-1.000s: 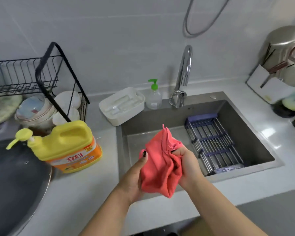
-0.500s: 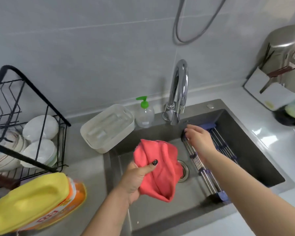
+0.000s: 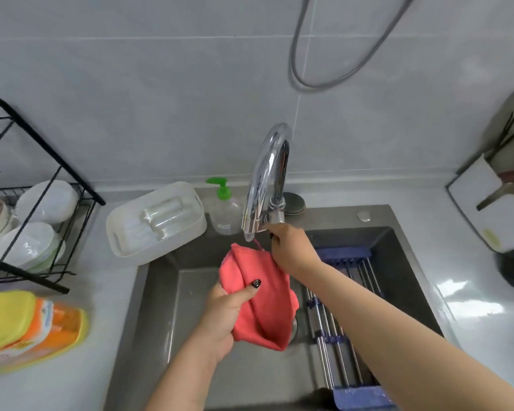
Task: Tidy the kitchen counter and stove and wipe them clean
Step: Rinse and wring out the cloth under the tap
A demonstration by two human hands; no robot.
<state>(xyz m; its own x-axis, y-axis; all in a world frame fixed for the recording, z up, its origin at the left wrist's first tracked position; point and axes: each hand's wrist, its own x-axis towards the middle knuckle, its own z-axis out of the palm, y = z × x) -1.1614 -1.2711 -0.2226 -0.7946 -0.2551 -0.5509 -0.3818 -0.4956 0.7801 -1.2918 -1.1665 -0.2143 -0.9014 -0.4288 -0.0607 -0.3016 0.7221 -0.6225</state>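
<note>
Left hand [image 3: 220,318] grip clamping red cloth [image 3: 261,301] over sink [image 3: 161,307], under faucet [image 3: 269,179] spout. Right hand [image 3: 291,250] reaching faucet lever, fingers hidden, grip state unclear. Step: wetting cloth before wiping table. Next: turning water on, no stream visible yet.

Both forearms are bare, with no sleeves showing. The left hand [image 3: 223,314] wears dark, glossy polish on its thumbnail. The right hand [image 3: 291,250] has a dark nail too, barely visible.
</note>
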